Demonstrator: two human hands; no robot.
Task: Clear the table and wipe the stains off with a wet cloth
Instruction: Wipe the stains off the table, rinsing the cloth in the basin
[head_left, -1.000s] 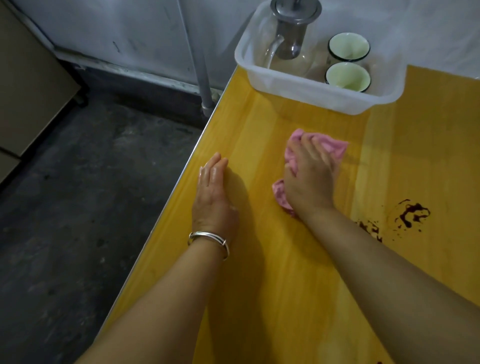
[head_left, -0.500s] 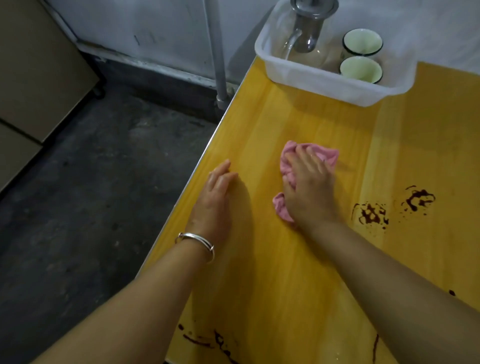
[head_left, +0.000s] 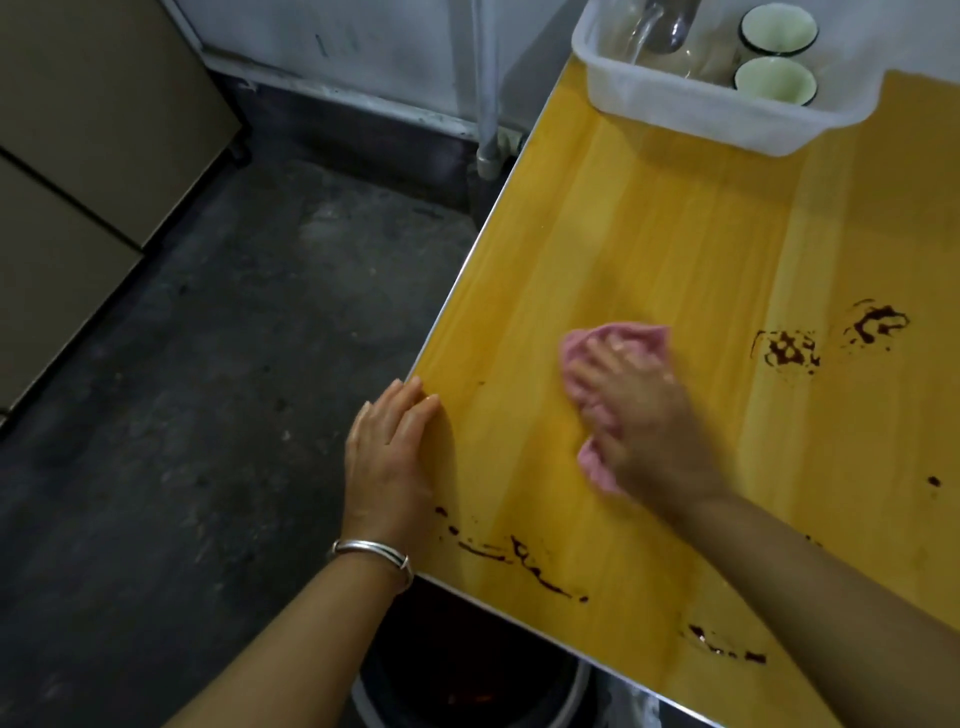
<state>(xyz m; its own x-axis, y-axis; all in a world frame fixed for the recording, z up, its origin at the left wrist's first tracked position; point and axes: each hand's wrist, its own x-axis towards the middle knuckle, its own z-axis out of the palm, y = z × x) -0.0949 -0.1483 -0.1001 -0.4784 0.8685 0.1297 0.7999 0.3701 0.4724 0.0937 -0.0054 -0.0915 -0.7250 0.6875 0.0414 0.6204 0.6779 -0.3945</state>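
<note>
A glossy yellow tabletop (head_left: 649, 249) with a faint wood grain and a thin pale metal edge fills the right side. The floor (head_left: 208, 415) beside it is dark, rough concrete. A smooth, translucent white plastic tub (head_left: 727, 111), rectangular with rounded corners, sits at the far end of the tabletop. To the left of the tub a grey pipe (head_left: 485, 78) runs down a scuffed white wall (head_left: 389, 47). Further left of the tub stands a flat beige cabinet (head_left: 78, 156).

Inside the tub are two round pale-green cups (head_left: 777, 28) with dark rims and a clear glass pot (head_left: 660, 31), cut off by the frame.

Well on the near side of the tub lies a soft, crumpled pink cloth (head_left: 636, 332). The right hand (head_left: 644, 421) presses it down, its fingers (head_left: 618, 348) laid straight and spread over the fabric, slightly blurred. The cloth shows beyond the fingertips and beside the heel of the hand.

Dark red, blotchy stains (head_left: 787, 351) mark the tabletop nearer than the tub's right end. Thin streaks of the same colour (head_left: 519, 561) run along the edge farthest from the tub.

The left hand (head_left: 387, 457) lies flat on the tabletop's left edge, far on the near side of the tub, its fingers straight and together. A smooth silver bangle (head_left: 371, 551) circles its wrist. Beneath the near edge is a dark round bucket (head_left: 467, 675).
</note>
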